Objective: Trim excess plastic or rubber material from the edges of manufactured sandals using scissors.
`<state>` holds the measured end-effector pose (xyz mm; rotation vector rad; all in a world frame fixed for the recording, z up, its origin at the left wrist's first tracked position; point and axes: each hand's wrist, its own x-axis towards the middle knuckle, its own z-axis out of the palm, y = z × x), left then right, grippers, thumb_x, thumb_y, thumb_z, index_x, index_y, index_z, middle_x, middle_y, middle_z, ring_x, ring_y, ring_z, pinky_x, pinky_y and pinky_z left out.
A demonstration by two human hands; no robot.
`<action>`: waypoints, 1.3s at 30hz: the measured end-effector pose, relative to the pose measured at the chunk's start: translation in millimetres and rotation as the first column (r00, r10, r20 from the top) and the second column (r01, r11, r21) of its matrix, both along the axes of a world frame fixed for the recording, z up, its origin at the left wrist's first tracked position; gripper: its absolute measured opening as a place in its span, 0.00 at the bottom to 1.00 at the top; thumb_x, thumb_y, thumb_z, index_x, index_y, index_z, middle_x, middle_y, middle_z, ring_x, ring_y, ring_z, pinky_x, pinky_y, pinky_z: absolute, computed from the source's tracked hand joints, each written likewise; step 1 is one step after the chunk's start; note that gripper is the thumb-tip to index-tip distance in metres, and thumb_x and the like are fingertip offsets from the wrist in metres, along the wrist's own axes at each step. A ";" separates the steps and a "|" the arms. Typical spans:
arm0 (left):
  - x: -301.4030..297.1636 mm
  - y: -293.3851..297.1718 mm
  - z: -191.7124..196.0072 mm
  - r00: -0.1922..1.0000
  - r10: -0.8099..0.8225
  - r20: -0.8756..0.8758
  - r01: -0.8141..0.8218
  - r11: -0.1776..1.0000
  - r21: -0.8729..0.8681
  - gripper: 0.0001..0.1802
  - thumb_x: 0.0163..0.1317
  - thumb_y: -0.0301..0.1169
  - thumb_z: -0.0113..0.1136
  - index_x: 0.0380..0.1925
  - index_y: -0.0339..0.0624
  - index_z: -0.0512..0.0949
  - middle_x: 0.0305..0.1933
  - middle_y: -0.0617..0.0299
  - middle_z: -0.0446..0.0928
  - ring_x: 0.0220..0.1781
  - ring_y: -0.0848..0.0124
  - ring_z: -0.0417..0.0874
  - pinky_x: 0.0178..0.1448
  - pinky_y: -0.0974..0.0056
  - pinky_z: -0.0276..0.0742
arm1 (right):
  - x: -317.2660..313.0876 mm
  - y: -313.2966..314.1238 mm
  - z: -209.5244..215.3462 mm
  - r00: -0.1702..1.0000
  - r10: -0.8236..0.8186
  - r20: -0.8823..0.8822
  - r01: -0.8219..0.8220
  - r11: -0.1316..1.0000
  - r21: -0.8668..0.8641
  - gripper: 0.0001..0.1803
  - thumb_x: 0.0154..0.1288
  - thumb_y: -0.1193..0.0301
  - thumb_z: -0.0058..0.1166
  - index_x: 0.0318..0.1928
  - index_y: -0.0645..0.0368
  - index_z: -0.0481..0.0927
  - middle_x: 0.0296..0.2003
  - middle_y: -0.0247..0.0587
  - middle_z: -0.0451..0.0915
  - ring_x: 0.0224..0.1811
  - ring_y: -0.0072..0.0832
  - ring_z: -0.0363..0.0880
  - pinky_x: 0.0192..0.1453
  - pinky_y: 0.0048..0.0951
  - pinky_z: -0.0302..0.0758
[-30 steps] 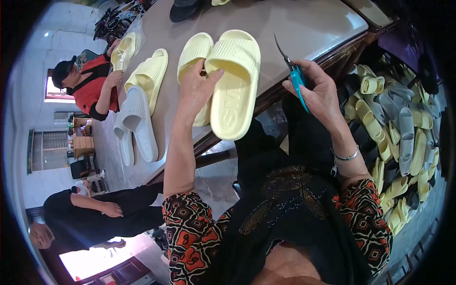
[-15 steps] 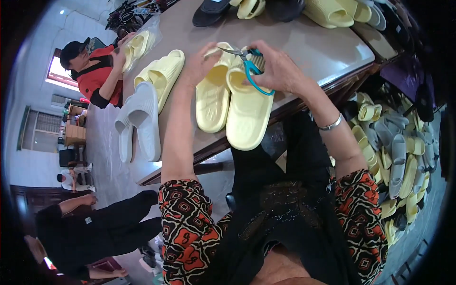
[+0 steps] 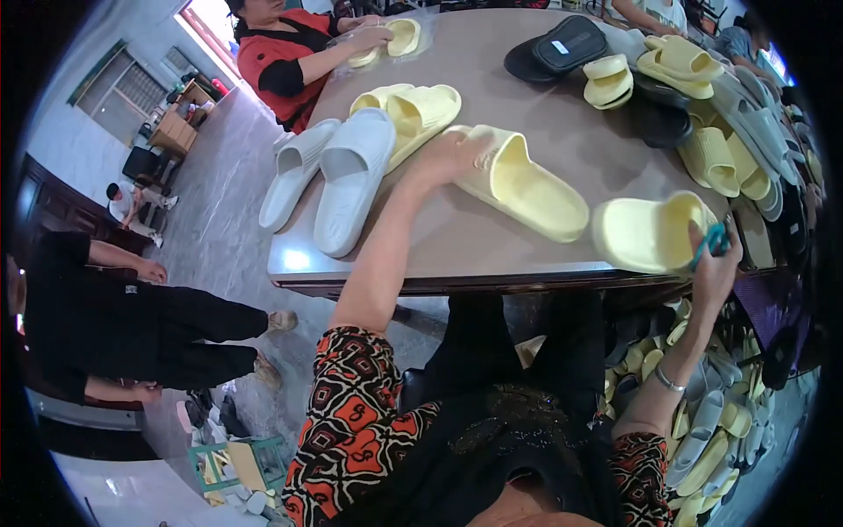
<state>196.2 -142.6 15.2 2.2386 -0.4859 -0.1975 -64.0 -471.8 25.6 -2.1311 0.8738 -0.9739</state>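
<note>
My left hand (image 3: 450,160) grips the toe end of a pale yellow slipper (image 3: 549,200), its sole toward the table and its heel pointing right and toward me. Off to the right, over the table's near edge, my right hand (image 3: 718,263) is closed around the teal handles of scissors (image 3: 709,244). The same hand is at the strap end of a second yellow slipper (image 3: 632,235), slightly blurred, which it appears to hold too. The scissors' blades are hidden. Left of my left hand lie a grey slipper pair (image 3: 347,198) and another yellow pair (image 3: 426,114).
Black slippers (image 3: 562,48) and piled yellow and grey slippers (image 3: 716,158) cover the table's far right. More slippers (image 3: 702,439) heap on the floor at right. Across the table (image 3: 492,61), a person in red (image 3: 281,57) handles yellow slippers in clear plastic. Someone in black (image 3: 176,307) stands left.
The two yellow slippers, side by side before, are now apart. My right hand has moved right with the scissors and one slipper; the other is turned sideways in my left hand. The view has shifted.
</note>
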 end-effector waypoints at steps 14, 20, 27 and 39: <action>-90.2 -28.6 -8.8 0.998 -0.066 0.018 0.068 0.976 -0.209 0.31 0.52 0.45 0.66 0.48 0.30 0.71 0.44 0.46 0.78 0.46 0.58 0.80 0.50 0.58 0.74 | 38.9 33.4 5.8 0.933 -0.306 -0.190 0.220 0.902 -0.372 0.43 0.46 0.46 0.66 0.57 0.62 0.68 0.48 0.54 0.76 0.53 0.48 0.74 0.55 0.41 0.69; -90.2 -32.1 -21.7 0.943 0.025 0.332 -0.062 0.993 0.100 0.38 0.49 0.55 0.64 0.45 0.31 0.69 0.49 0.42 0.71 0.50 0.50 0.75 0.51 0.51 0.71 | 69.8 90.7 22.9 0.971 -0.006 -0.241 -0.066 0.955 -0.288 0.41 0.47 0.48 0.65 0.55 0.62 0.69 0.47 0.54 0.76 0.51 0.48 0.74 0.53 0.43 0.70; -68.2 -20.8 -33.8 0.879 -0.038 0.475 0.018 0.999 0.045 0.51 0.44 0.69 0.58 0.51 0.30 0.67 0.54 0.35 0.63 0.59 0.43 0.63 0.62 0.46 0.59 | 52.8 69.6 27.0 0.936 0.271 -0.225 -0.307 0.941 -0.144 0.38 0.48 0.54 0.67 0.55 0.60 0.68 0.42 0.53 0.78 0.45 0.44 0.78 0.49 0.39 0.72; -68.5 -26.9 -25.2 0.898 -0.148 0.414 0.138 0.989 0.055 0.54 0.40 0.63 0.66 0.56 0.30 0.63 0.57 0.36 0.62 0.59 0.43 0.63 0.65 0.47 0.58 | 60.1 98.9 20.6 0.928 0.298 -0.223 -0.321 0.944 -0.077 0.36 0.48 0.62 0.68 0.55 0.61 0.67 0.41 0.50 0.78 0.43 0.38 0.78 0.48 0.34 0.72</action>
